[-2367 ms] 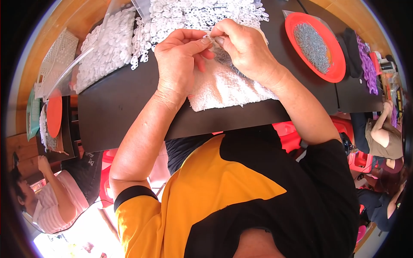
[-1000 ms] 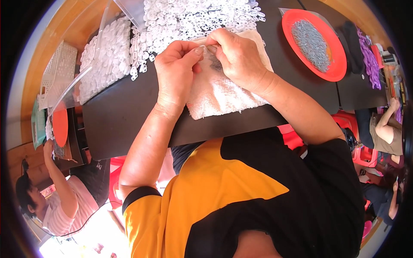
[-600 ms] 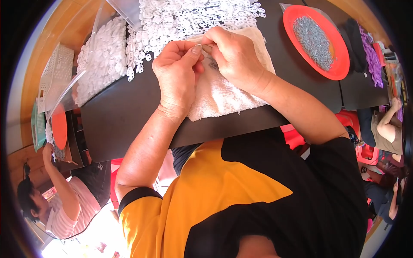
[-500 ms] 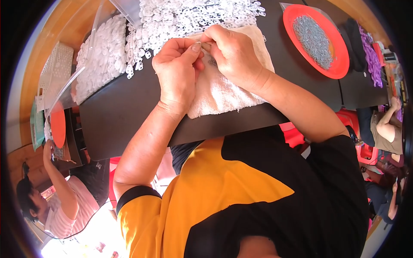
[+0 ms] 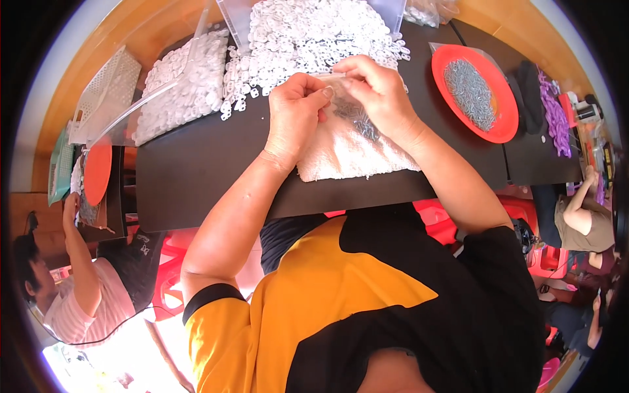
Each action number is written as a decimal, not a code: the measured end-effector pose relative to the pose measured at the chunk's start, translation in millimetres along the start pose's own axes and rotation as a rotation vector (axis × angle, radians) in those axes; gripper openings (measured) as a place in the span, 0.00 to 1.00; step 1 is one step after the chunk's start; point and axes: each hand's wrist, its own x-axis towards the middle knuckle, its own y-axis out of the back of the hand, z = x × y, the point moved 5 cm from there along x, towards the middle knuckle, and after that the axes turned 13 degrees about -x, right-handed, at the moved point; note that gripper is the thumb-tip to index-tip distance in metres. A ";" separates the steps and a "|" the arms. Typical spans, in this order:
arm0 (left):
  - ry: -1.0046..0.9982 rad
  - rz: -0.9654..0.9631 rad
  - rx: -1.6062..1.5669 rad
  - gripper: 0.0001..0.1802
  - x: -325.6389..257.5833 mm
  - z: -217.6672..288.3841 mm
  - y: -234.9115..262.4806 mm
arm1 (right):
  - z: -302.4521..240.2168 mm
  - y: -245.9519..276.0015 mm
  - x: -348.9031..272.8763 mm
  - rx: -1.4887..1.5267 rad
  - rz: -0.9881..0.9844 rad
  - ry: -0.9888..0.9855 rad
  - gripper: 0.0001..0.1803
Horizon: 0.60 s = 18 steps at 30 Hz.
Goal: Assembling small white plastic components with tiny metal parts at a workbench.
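My left hand (image 5: 296,118) is closed in a pinch, thumb against the fingers, above a folded pale towel (image 5: 354,160). What it holds, if anything, is too small to make out. Just to its right, my right hand (image 5: 383,95) has its thumb and forefinger curled towards each other, and the thing at their tips is also unclear. A small heap of grey metal pieces (image 5: 363,124), like screws or pins, lies on the towel, partly behind the right hand. Past both hands spreads a large pile of small white plastic pieces with holes (image 5: 314,33).
A red oval dish (image 5: 508,124) of similar metal pieces stands to the right on the dark table (image 5: 196,177). At the left lies a clear bag of white pieces (image 5: 180,92). Purple pieces (image 5: 557,121) lie far right. A person (image 5: 85,281) sits at the left.
My hands, close together at the fingertips before, have drawn slightly apart. More of the metal heap on the towel shows now. The whole view has shifted a little.
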 end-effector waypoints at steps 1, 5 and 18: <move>0.012 0.007 -0.005 0.03 0.7 -1.3 1.7 | 2.0 6.6 2.0 -0.014 -0.004 -0.080 0.10; 0.011 -0.044 -0.100 0.03 2.6 -5.2 -0.4 | 23.1 10.7 14.9 -0.239 -0.146 -0.172 0.11; -0.154 -0.114 0.023 0.02 9.2 -12.8 -1.1 | -1.1 -86.7 115.9 -0.724 -0.430 0.363 0.12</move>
